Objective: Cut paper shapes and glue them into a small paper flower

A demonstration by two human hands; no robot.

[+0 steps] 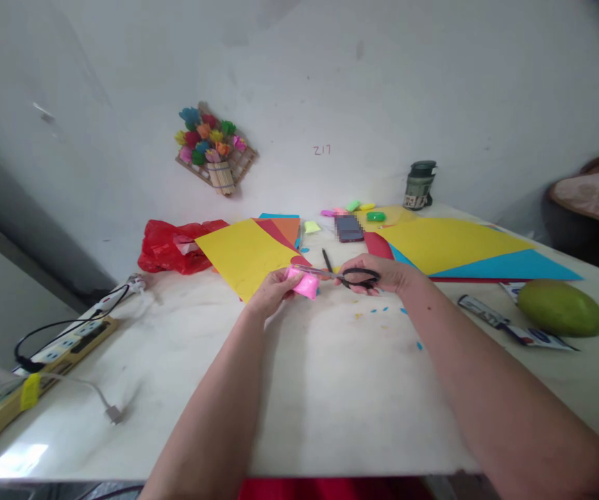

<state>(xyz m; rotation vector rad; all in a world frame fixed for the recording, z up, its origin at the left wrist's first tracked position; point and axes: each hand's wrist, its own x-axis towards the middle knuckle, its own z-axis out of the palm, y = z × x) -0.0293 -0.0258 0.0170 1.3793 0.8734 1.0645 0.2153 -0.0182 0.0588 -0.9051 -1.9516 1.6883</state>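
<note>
Between the fingers of my left hand [272, 292] is a small pink packet [305, 285], held above the table. My right hand [377, 272] grips black-handled scissors [354, 278], its fingers around the handle loops. The scissor blades point left and lie across the upper edge of the packet; whether they have cut into it I cannot tell. Behind my hands, a yellow paper sheet [244, 253] lies over orange and red sheets, and a dark pen [327, 260] rests on the table.
Power strip [78, 340] with cables at left; red plastic bag [174, 246] at back left. A phone [349, 228], small coloured packets [353, 206] and a green bottle [419, 186] stand or lie farther back. At right are yellow and blue sheets [507, 265], a marker [482, 311] and a green fruit [560, 307].
</note>
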